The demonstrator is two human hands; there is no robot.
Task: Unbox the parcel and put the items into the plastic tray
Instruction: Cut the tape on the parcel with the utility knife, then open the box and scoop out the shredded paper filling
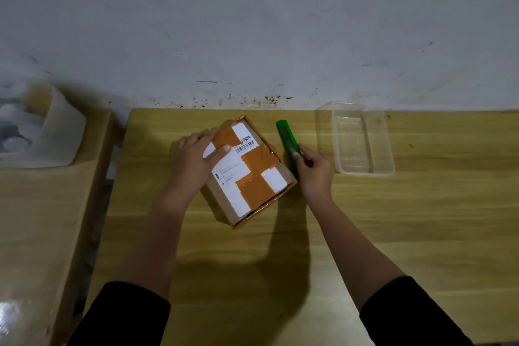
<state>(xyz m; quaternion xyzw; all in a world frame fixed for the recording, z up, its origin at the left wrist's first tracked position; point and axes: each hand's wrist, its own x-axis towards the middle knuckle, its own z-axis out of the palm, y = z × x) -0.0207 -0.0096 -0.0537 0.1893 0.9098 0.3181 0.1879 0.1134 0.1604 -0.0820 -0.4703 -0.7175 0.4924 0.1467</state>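
Green knife (287, 143) gripped by right hand (314, 168), left hand (196, 157) flat on parcel (250, 171)

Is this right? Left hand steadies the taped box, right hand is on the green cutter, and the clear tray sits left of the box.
Not quite. The head view shows the clear tray to the right of the box, beyond the green cutter. The rest holds: the left hand rests on the taped box and the right hand is on the cutter.
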